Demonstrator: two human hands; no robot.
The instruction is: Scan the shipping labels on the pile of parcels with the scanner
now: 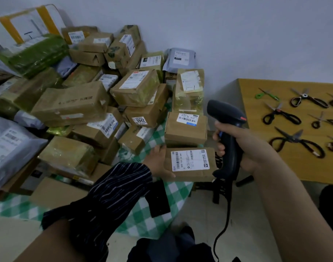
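Note:
A pile of brown cardboard parcels (97,103) with white shipping labels covers a table under a green checked cloth (154,214). My left hand (158,161) holds a small brown box (190,164) by its left side, thumb over the near edge; its white barcode label (190,160) faces up. My right hand (243,146) grips the handle of a black corded scanner (228,133). The scanner's head is just right of and above that box, pointing toward the pile. Behind the held box sits another labelled box (186,127).
A wooden table (256,140) at the right carries several pairs of scissors (298,142). Grey poly mailers (8,148) lie at the left of the pile. A dark stool (220,188) stands on the tiled floor between the tables. The scanner cable (221,233) hangs down.

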